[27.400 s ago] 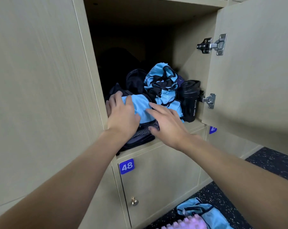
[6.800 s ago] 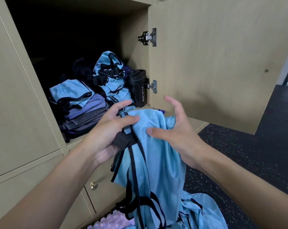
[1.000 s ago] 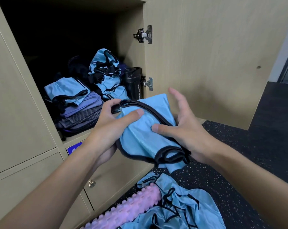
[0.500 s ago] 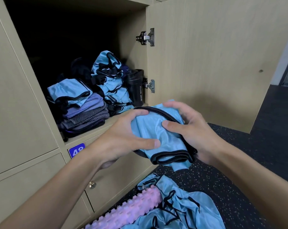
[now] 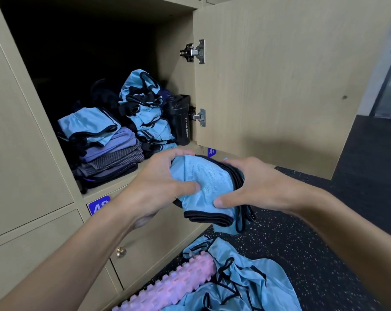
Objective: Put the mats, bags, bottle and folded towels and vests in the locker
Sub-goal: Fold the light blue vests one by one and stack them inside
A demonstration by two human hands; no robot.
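My left hand (image 5: 158, 185) and right hand (image 5: 255, 185) both grip the vest (image 5: 208, 182). A second ago it lay half open across my palms; now it is pressed into a tight folded bundle, just in front of the locker (image 5: 174, 70). It looks ready to go in beside the stacks (image 5: 109, 149), while more vests (image 5: 246, 286) wait on the floor (image 5: 324, 221)

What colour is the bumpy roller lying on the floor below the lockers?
Pale pink to lilac. The roller shows best in the head view, beside loose blue vests.
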